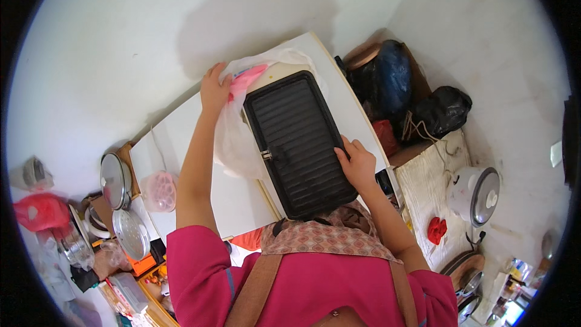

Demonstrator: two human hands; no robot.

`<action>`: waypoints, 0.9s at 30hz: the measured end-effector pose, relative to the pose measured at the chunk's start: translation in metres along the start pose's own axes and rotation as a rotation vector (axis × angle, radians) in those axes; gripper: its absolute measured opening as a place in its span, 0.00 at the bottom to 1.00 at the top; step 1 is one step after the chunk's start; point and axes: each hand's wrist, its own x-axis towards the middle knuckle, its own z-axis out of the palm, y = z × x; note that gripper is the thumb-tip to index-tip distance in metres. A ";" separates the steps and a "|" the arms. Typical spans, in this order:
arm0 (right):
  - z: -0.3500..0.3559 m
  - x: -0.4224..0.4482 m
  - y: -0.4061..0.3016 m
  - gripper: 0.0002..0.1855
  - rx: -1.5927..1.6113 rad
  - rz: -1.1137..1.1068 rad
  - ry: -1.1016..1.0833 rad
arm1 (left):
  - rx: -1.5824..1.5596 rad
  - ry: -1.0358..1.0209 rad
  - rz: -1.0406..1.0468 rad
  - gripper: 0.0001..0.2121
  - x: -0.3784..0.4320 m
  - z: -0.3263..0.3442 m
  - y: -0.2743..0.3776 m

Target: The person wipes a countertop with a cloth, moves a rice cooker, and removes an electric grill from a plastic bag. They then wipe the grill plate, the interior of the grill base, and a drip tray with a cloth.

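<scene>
My left hand point(215, 88) grips the edge of a white plastic bag point(238, 141) with pink print, at the back of a white tabletop point(179, 134). A black rectangular tray point(299, 141) with a ridged surface and a small metal clip lies tilted across the bag. Its near end reaches the front of my apron point(327, 240). My right hand point(357, 162) holds the tray by its right edge, thumb on top. Behind the tray's far end, a cream flat surface point(283, 72) shows inside the bag; most of it is hidden.
A pink translucent container point(160, 190) stands at the table's left. Lidded pots point(114, 181) and a perforated steamer plate point(130, 235) are beyond it. To the right are a carton of dark plastic bags point(392, 77), a rice cooker point(474, 195) and a red cloth-like item point(436, 230).
</scene>
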 end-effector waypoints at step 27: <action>0.008 -0.001 0.003 0.30 0.058 0.225 -0.241 | -0.400 0.069 -0.201 0.13 -0.166 -0.016 0.083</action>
